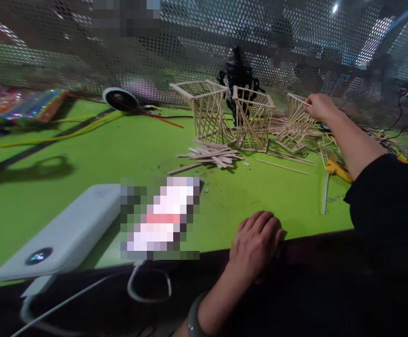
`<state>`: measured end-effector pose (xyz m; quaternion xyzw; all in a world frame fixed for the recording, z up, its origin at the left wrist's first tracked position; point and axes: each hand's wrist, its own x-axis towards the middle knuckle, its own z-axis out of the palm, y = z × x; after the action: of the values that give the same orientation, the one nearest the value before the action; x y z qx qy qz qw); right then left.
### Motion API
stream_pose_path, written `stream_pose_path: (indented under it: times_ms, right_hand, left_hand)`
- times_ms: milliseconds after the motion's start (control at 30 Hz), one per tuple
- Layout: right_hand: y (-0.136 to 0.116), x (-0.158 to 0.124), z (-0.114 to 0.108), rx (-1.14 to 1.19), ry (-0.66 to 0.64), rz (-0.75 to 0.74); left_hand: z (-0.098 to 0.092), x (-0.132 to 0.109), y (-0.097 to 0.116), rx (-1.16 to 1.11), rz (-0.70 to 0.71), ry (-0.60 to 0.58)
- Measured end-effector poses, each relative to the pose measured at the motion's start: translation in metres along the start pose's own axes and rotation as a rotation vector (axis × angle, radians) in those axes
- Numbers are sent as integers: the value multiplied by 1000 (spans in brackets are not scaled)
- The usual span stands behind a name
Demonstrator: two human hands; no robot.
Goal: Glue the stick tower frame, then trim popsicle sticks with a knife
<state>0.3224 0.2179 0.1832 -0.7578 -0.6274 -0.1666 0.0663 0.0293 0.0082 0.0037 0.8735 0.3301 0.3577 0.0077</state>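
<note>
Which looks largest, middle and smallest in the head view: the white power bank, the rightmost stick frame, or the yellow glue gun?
1. white power bank, though it lies nearest the camera, so its true rank is unsure.
2. rightmost stick frame.
3. yellow glue gun.

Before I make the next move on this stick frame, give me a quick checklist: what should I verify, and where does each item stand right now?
1. Grip: the right hand pinches the top edge of the rightmost stick frame. Ok.
2. Other hand free: the left hand rests empty on the front edge of the table. Ok.
3. Glue at hand: the glue gun lies on the table below the right forearm. Ok.
4. Glue gun hot: cannot tell.
5. Spare sticks: the pile of sticks lies loose in front of the other frames. Ok.
6. Joints of the rightmost stick frame sound: too blurred, cannot tell.
</note>
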Motion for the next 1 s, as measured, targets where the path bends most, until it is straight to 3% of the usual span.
stream_pose_path:
  times_ms: [267, 433, 600, 700, 800, 900, 1000]
  right_hand:
    - [1, -4, 14, 70, 2, -76]
    - [-4, -10, 8, 104, 76, -98]
    - [-44, -25, -11, 183, 239, -168]
    - [-81, -23, -11, 237, 154, -338]
    - [-108, -14, -4, 227, 51, -394]
    - [-116, -7, 2, 205, -4, -345]
    - [-109, -8, 1, 253, 55, -327]
  left_hand:
    - [0, 0, -1, -4, 2, -6]
    - [0, 0, -1, -4, -9, -13]
    - [-2, 1, 0, -2, -15, -25]
    - [-1, 1, 1, 3, -17, -29]
    - [-1, 0, 1, -4, -19, -22]
    - [-1, 0, 2, -17, -24, -26]
    - [-1, 1, 3, -28, -37, -43]
